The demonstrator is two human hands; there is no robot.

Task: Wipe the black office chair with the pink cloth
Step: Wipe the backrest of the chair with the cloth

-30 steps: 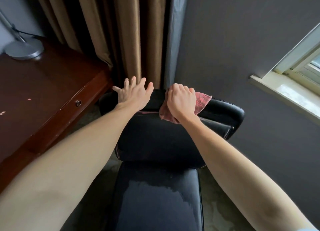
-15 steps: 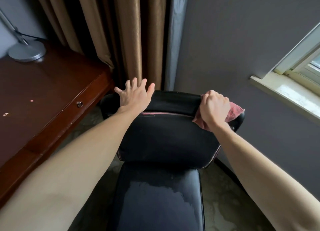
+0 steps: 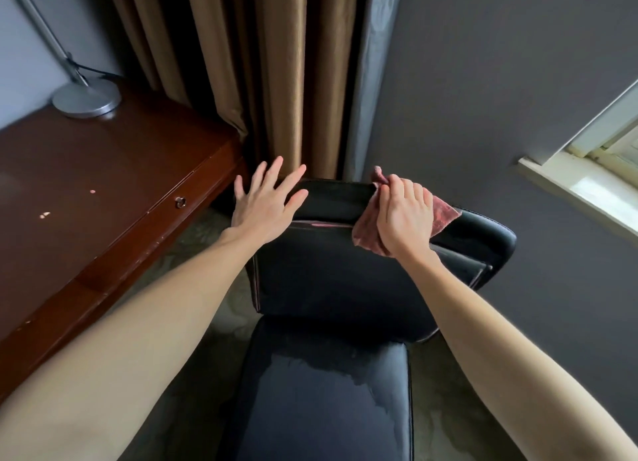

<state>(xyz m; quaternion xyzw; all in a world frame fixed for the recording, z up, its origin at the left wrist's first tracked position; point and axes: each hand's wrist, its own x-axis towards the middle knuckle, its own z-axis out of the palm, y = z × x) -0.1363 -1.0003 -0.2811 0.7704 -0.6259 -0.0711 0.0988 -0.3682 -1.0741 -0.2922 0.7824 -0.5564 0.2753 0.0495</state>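
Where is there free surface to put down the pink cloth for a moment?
The wooden desk is bare between the lamp base and its front edge with the keyhole. The chair seat is also free, though it looks damp. The chair's backrest top is crowded by the left hand and right hand with the cloth.

A dim room is lit by daylight from the window [image 3: 600,170] at right. Soft sheen is seen on the chair seat [image 3: 324,391] and desk [image 3: 103,191]. Edges are bowed by wide-angle distortion; the near forearms are rendered soft.
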